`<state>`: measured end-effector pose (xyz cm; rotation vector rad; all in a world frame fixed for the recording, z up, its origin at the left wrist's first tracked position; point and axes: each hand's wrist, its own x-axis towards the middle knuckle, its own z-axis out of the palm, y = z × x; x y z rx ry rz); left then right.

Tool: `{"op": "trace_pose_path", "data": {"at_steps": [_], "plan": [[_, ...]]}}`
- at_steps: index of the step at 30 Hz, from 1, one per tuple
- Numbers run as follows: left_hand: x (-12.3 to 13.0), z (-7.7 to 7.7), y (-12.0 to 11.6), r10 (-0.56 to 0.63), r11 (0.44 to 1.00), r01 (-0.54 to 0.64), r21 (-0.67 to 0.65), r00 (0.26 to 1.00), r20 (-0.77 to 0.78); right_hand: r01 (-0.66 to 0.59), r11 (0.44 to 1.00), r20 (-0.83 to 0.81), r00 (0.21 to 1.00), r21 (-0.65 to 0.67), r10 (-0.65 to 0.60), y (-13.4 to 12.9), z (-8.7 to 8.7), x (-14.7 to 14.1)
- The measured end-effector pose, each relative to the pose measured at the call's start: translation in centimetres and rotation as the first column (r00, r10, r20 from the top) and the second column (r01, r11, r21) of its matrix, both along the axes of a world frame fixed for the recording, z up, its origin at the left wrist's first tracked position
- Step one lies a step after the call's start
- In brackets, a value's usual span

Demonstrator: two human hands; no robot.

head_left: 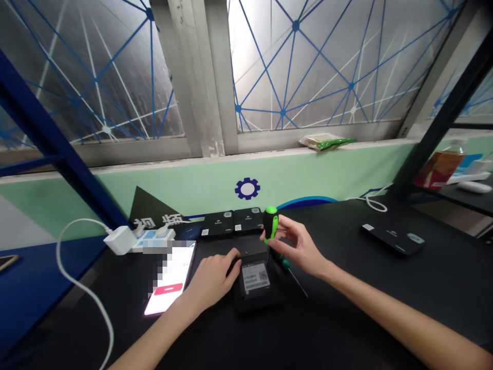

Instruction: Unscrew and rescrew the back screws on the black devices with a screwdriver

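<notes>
My right hand grips a black and bright green screwdriver by its handle. It stands nearly upright, its shaft reaching down to the far right corner of a black device with a white printed label. Whether the tip sits in a screw is too small to tell. My left hand is wrapped against the device's left side, thumb and fingers at its edge. Beside the device on the right lies a second screwdriver with a dark green handle, partly hidden behind my right hand.
Two flat black boxes lie by the wall, and another black box lies on the right. A lit phone is left of my left hand. Behind it are a power strip and a white charger with its cable.
</notes>
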<state>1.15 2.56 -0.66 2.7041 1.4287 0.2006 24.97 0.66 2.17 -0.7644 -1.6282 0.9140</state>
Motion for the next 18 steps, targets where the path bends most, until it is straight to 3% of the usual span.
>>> {"op": "trace_pose_path", "data": {"at_steps": [9,18], "plan": [[0.0,-0.1,0.0,0.001,1.0,-0.001,-0.005,1.0,0.011,0.118,0.993,-0.021,0.993,-0.009,-0.118,0.7,-1.5,-0.3],[0.0,-0.1,0.0,-0.003,1.0,0.003,0.004,1.0,0.006,0.043,0.999,-0.041,0.998,0.003,-0.042,0.3,-0.5,-0.2]]}}
